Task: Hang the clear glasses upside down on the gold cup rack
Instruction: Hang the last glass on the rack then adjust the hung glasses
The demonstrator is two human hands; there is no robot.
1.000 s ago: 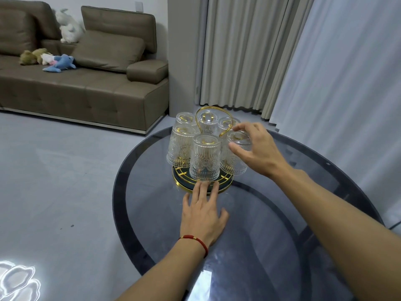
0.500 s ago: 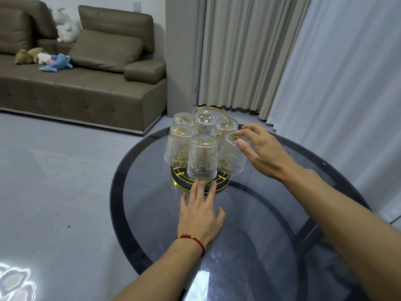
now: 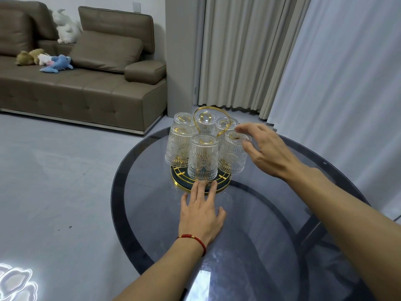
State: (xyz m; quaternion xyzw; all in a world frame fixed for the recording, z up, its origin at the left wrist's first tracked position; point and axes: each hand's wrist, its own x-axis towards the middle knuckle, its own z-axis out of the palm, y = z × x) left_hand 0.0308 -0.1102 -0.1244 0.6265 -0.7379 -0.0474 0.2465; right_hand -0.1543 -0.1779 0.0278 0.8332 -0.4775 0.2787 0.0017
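The gold cup rack (image 3: pixel 224 185) stands on the round glass table, with a dark round base and a gold loop handle (image 3: pixel 225 121) on top. Several ribbed clear glasses hang upside down on it in a ring, one at the front (image 3: pixel 202 159) and one at the right (image 3: pixel 233 157). My right hand (image 3: pixel 267 148) hovers beside the right glass, fingers spread; index finger and thumb bracket its upturned bottom loosely, without a firm hold. My left hand (image 3: pixel 201 216) lies flat on the table, its fingertips touching the front rim of the rack's base.
The dark glass table (image 3: pixel 249 246) has a round edge close on the left and front. A brown sofa (image 3: pixel 82 83) with soft toys stands across the grey floor at the back left. Curtains (image 3: pixel 303 61) hang behind and to the right of the table.
My right hand has loosened from the right glass and its fingers have spread apart. The left hand stays flat at the rack's base. The camera has shifted slightly.
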